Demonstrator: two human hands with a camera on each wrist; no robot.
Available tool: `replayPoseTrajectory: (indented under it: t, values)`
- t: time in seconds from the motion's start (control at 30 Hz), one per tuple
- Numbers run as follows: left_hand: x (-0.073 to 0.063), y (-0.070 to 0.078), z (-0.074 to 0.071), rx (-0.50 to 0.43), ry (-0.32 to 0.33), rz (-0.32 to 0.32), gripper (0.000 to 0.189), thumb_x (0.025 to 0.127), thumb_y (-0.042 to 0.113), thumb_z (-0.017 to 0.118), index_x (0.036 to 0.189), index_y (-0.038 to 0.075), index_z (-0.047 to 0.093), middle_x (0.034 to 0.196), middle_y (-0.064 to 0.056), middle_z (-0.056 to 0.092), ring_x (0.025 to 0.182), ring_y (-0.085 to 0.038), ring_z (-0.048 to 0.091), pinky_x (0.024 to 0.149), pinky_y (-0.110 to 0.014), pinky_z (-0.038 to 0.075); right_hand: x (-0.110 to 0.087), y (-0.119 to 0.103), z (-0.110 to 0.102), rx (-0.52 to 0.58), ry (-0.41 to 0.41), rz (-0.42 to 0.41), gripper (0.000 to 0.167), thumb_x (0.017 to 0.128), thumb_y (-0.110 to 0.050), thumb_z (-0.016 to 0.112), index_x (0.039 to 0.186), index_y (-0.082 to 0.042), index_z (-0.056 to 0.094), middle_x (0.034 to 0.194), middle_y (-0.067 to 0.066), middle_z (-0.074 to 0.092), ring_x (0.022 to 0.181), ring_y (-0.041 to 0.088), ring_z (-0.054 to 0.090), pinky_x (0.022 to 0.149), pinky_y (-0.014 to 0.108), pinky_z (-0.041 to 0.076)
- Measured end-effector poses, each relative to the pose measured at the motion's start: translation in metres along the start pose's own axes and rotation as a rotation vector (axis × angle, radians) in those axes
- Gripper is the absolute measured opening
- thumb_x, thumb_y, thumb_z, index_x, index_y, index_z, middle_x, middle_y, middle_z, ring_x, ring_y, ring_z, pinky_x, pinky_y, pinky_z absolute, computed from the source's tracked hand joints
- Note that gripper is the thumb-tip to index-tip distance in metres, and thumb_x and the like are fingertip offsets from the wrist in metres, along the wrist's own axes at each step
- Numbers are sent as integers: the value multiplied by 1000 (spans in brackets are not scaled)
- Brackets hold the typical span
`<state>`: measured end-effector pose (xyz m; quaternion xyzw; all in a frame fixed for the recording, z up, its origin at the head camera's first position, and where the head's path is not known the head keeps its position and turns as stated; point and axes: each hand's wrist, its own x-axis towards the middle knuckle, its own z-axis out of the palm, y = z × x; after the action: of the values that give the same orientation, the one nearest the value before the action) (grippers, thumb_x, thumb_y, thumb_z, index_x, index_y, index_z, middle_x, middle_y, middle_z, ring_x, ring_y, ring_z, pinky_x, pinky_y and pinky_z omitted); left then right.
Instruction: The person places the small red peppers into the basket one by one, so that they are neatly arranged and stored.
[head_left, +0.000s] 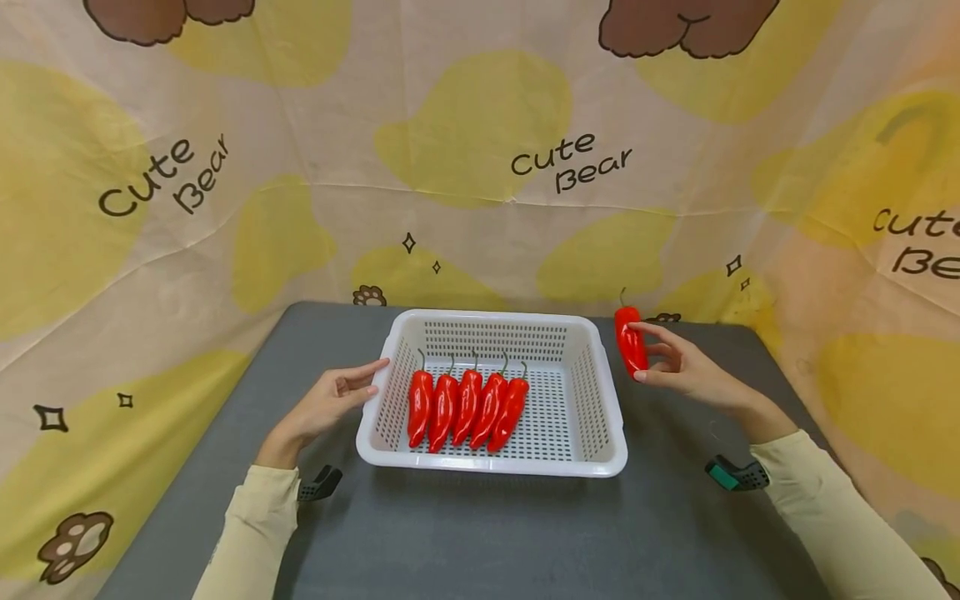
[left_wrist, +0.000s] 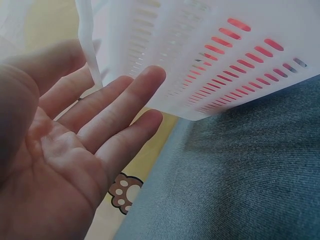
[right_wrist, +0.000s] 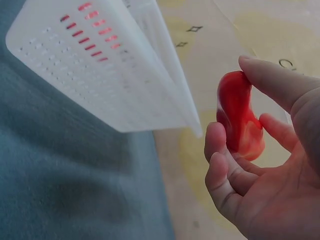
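Note:
My right hand [head_left: 686,367] holds a red chili pepper [head_left: 630,342] upright between thumb and fingers, off the basket's right side; in the right wrist view the pepper [right_wrist: 236,112] shows end-on. A white perforated plastic basket [head_left: 491,467] sits mid-table. Inside it, several red chili peppers [head_left: 467,407] lie side by side toward the left, stems pointing away from me. At the basket's left rim is my left hand [head_left: 326,408], fingertips touching the edge. Its lower fingers [left_wrist: 117,110] extend loosely beside the outer wall in the left wrist view.
The dark grey table [head_left: 495,542] stretches in front of the basket and to both sides. A printed cloth backdrop [head_left: 465,150] with yellow patches and lettering hangs behind the table and round its sides. Dark wrist devices [head_left: 321,483] are at both cuffs.

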<state>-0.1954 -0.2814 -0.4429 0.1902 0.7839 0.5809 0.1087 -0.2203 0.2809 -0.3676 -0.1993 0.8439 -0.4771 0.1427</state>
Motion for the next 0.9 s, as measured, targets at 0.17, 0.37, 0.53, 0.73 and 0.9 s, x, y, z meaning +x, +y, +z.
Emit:
replayPoseTrajectory:
  t: [0.17,0.37,0.53,0.73,0.9]
  values:
    - [-1,-2,-1,3,2,3,55,101,13,61,151,-2,43,153,-30,43,114,0,65,94,-25,57,3,-4,9,12,-18,-44,76,95,-11,67,158,-8,25,144,33,46,101,22,70,88,35,61]
    - [-1,-4,-1,-2,2,-4,54,101,13,61,151,0,45,155,-27,43,118,-1,63,96,-23,55,6,-6,20,12,-53,-78,77,94,-11,69,158,-9,26,145,32,46,102,30,70,88,37,62]
    - [-1,-3,-1,-3,1,-13,55,101,13,61,151,1,44,155,-27,43,117,-2,64,97,-28,56,6,-9,28,17,-66,-103,77,93,-11,70,157,-8,27,143,32,47,99,33,70,85,33,62]
    - [0,0,-1,-9,7,-34,56,100,14,63,152,2,44,155,-24,45,114,0,65,97,-32,57,9,-16,38,21,-97,-154,78,91,-6,71,156,-3,28,140,33,46,95,29,69,81,31,62]
    - [0,0,-1,-3,-2,-20,56,101,14,61,152,0,42,155,-26,43,115,0,65,96,-31,57,12,-26,44,45,-120,-150,79,91,-9,72,156,-5,27,141,33,44,100,38,67,81,34,63]
